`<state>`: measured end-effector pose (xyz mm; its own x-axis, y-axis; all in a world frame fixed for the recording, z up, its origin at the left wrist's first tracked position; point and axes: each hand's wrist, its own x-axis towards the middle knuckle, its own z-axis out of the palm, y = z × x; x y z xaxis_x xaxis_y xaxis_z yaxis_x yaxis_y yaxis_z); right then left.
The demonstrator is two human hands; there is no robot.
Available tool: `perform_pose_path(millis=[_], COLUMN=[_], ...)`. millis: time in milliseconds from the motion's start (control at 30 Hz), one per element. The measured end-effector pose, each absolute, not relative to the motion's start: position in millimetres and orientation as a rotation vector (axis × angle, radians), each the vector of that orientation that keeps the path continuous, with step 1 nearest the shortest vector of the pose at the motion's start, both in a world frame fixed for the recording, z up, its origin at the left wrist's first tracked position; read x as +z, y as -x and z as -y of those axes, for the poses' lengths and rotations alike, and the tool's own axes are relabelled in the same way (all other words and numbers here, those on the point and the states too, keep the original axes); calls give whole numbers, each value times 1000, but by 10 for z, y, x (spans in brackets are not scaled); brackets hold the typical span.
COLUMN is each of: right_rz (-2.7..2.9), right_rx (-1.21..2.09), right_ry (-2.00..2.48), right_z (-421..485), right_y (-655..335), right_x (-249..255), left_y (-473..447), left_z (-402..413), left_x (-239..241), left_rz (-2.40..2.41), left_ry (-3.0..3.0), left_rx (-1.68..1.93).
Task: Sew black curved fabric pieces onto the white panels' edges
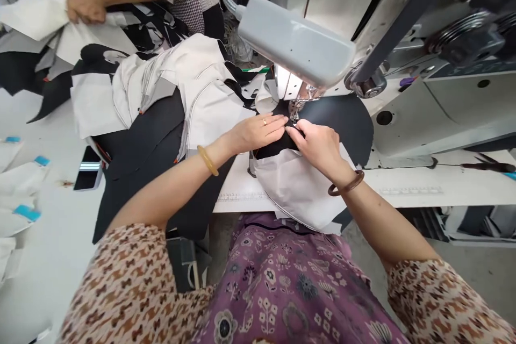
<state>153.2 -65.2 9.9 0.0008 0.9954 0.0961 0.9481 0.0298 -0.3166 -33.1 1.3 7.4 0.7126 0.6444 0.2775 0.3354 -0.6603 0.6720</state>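
Observation:
Black fabric [278, 146] with a white backing piece [302, 183] lies under the presser foot [295, 112] of a sewing machine [298, 43]. My left hand [262, 131] rests flat on the black fabric, just left of the foot, its fingers stretched out. Close in front of the foot, my right hand [316, 142] has thumb and forefinger drawn together at the fabric's edge; its other fingers are curled under and partly hidden. The white piece hangs over the table's front edge onto my purple apron [282, 285].
Sewn white and black pieces [209, 113] are heaped left of the machine. A phone [88, 169] lies on the left table. Beyond, a co-worker's hand [86, 2] grips white cloth. A screwdriver-like tool [484, 166] lies at right. The machine's lamp [294, 37] overhangs the needle area.

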Motion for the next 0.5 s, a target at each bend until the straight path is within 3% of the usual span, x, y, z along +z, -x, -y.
perform_pose_path(millis=[100,233,500], right_rz=[2065,2044,1795], right_rx=[45,-104,213], right_ry=[1943,1931,1911], right_z=[740,746,312], right_y=[-1629,-1733,-1882], right_x=[49,-17,-12], left_y=[416,412,201], left_z=[-107,-93,365], left_x=[147,125,-110], left_rz=[-567,-661,-972], left_ry=[-2284,-2228,-2505], left_rx=[487,504,651])
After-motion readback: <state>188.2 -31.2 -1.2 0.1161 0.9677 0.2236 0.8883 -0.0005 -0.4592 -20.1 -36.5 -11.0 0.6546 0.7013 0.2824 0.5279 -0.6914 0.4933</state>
